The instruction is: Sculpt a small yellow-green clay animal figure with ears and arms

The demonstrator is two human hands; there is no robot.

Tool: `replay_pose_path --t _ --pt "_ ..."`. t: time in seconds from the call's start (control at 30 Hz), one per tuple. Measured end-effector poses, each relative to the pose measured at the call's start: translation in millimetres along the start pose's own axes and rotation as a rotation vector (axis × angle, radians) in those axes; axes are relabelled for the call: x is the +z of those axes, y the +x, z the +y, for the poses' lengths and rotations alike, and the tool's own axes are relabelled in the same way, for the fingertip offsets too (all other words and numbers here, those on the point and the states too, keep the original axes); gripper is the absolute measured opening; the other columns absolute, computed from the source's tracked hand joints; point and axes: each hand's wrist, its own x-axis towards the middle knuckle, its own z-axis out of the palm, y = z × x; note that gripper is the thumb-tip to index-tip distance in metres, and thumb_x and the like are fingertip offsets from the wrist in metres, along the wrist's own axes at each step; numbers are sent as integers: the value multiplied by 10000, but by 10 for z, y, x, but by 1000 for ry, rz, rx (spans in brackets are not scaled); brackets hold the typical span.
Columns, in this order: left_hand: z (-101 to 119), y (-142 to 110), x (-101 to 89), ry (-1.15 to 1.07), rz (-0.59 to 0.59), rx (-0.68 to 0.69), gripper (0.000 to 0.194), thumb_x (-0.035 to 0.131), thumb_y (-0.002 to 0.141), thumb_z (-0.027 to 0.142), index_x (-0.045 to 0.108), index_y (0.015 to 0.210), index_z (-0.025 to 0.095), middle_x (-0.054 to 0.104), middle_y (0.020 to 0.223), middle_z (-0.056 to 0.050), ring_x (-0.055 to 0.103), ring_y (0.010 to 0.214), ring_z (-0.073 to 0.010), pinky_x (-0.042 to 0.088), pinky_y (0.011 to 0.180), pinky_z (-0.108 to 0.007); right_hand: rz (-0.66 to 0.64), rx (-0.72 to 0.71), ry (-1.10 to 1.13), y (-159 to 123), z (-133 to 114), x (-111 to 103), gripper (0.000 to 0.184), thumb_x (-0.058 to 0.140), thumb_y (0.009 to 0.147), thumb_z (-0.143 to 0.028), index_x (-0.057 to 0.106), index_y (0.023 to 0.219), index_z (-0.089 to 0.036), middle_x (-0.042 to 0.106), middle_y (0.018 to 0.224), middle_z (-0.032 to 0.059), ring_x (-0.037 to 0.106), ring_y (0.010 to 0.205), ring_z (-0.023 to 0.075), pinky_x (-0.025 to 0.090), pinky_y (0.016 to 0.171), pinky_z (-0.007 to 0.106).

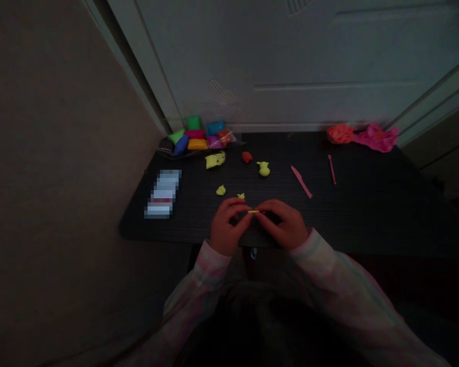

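Between the fingertips of both hands is a thin strip of yellow modelling clay [253, 211]. My left hand [229, 226] pinches its left end, and my right hand [283, 222] pinches its right end, both close above the dark table's front part. Just beyond my left fingers lies a small yellow clay scrap [240, 195]. Left of that sits a yellow clay lump [221, 190]. Farther back stands a rounded yellow clay figure [263, 168] with small bits sticking out at its top, beside a red clay lump [247, 157].
A clear bag of colourful clay packets [197, 138] lies at the back left, near an opened yellow packet [214, 160]. A blurred-out flat item [163, 194] is at left. A pink plastic knife [301, 182], a thin pink tool [332, 169] and pink crumpled paper [377, 137] lie right.
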Motion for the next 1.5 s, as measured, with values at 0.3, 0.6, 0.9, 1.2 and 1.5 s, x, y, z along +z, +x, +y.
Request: replay_pose_path --t 0.3,0.6,0.9,1.2,1.5 --pt "-8 -5 0 -49 16 -32 99 610 660 234 647 746 204 560 945 -42 505 651 -90 428 599 -231 6 3 3 -1 -4 -9 60 538 738 -195 585 775 -193 637 737 35 590 692 143 483 643 293" --pt "-17 -6 -2 -37 31 -41 117 619 651 243 656 756 208 563 947 -37 469 573 -65 428 581 -232 17 1 2 0 -3 -15 58 543 734 -184 586 772 -184 638 731 42 591 690 144 483 641 289" --pt "7 -8 -5 -56 49 -47 100 623 646 229 657 737 208 574 926 -29 482 592 -71 418 574 -224 22 18 14 -1 -8 -15 59 539 733 -188 588 766 -191 635 727 35 592 690 146 484 642 292" --pt "-16 -10 -9 -30 44 -31 122 613 659 231 649 772 205 572 934 -30 471 575 -66 424 588 -229 28 1 20 0 -8 -21 58 545 733 -175 588 773 -176 634 728 45 590 692 145 481 646 280" --pt "-2 -9 -13 -12 44 -3 108 605 668 226 653 761 197 594 917 -40 533 697 -103 430 605 -223 38 -5 2 -4 -5 -19 59 548 733 -181 589 776 -173 636 730 45 592 691 143 481 646 277"
